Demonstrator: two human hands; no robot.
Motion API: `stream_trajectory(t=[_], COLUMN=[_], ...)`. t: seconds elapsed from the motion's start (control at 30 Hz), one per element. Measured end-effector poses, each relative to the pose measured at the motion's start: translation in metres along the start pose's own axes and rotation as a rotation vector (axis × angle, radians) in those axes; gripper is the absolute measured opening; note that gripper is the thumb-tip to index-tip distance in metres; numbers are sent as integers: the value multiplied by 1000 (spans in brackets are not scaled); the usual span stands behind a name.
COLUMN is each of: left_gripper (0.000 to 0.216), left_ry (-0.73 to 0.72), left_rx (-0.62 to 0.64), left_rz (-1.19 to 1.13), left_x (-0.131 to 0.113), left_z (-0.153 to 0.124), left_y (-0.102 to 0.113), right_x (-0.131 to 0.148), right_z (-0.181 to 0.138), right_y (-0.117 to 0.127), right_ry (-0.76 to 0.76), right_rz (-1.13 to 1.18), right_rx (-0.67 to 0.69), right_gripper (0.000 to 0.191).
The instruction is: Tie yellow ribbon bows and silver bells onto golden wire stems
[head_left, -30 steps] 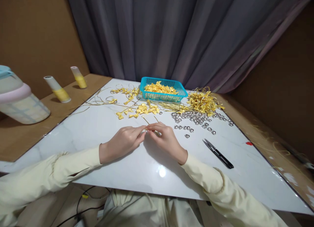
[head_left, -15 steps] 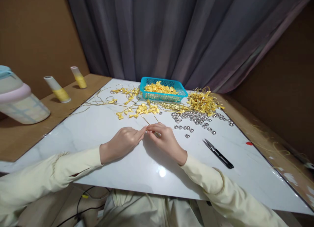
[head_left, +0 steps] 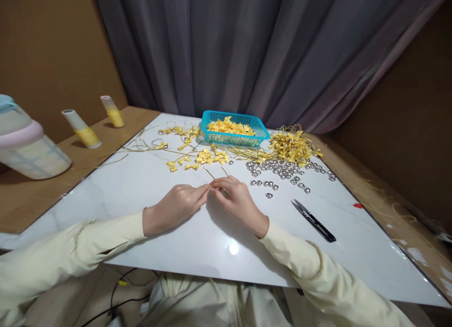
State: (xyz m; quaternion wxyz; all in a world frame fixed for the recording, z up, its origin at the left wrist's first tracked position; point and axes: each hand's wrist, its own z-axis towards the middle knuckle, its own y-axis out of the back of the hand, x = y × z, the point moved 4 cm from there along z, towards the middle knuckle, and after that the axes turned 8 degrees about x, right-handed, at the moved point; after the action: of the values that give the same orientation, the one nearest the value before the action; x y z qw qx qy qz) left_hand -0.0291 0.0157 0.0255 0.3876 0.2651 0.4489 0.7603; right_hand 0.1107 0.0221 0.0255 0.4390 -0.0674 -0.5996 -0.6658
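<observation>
My left hand (head_left: pixel 176 206) and my right hand (head_left: pixel 237 200) rest on the white table (head_left: pixel 141 190), fingertips pinched together at the middle. Between them they hold a thin gold cord (head_left: pixel 209 172) whose two ends stick out beyond the fingers, toward the far side. What sits at the pinch itself is too small to make out. Just past the hands lie loose yellow ribbon bows (head_left: pixel 199 158). To the right of my right hand is a scatter of small silver beads (head_left: pixel 278 169).
A blue basket (head_left: pixel 234 137) of yellow bows stands at the back, with a heap of gold-corded bows (head_left: pixel 293 145) to its right. Black thread snips (head_left: pixel 312 220) lie at the right. Two thread spools (head_left: pixel 80 127) and a plastic jar (head_left: pixel 24 143) stand on the left wooden ledge.
</observation>
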Motion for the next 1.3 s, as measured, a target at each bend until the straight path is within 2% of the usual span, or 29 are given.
stream_trajectory(t=[0.2, 0.43, 0.7, 0.87, 1.3], left_gripper=[27, 24, 26, 33, 27], left_ry=[226, 389, 528, 679, 820], left_rx=[56, 152, 228, 355, 423], left_rz=[-328, -527, -756, -929, -1135], left_x=[7, 16, 20, 23, 23], left_z=[4, 4, 5, 4, 6], left_y=[3, -1, -3, -5, -5], right_x=[0, -4, -10, -12, -14], right_z=[0, 1, 1, 1, 0], right_y=[-1, -2, -2, -1, -2], right_ry=[-15, -90, -274, -341, -361], right_rz=[3, 46, 307, 365, 434], right_rx=[43, 73, 166, 193, 194], right_gripper=[16, 18, 19, 21, 23])
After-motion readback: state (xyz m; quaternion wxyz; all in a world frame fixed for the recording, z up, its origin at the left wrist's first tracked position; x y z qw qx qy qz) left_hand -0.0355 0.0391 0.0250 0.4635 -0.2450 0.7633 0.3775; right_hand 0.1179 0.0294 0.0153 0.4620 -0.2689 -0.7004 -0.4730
